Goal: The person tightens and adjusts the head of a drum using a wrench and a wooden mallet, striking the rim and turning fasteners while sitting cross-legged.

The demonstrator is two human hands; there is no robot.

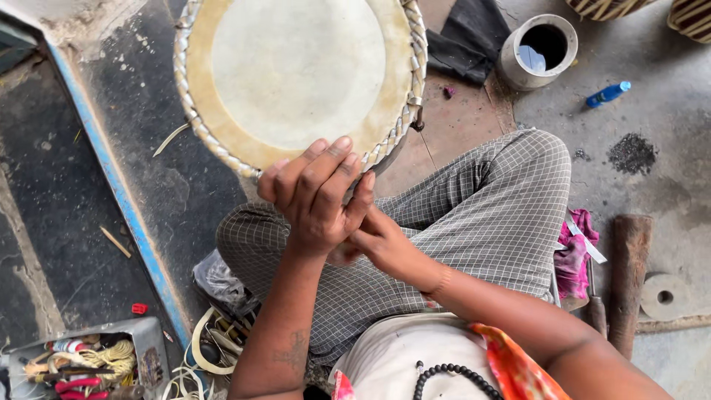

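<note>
Hands met at drum [296, 74] rim. Left hand [315, 196] half-curled, fingertips on braided edge; right hand [381, 241] closed beneath it, contents hidden. Drum just beyond fingers, round skin facing up, tilted over knee.

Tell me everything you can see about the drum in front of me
The drum shows a round, pale skin head with a tan outer ring, edged by a braided whitish lacing rim. A small dark metal hook hangs at its right edge. It lies face-up toward the camera against the person's knees, over a dark mat; its body is hidden and its top is cut off by the frame. The left hand is raised at its near rim, with the right hand just behind.
</note>
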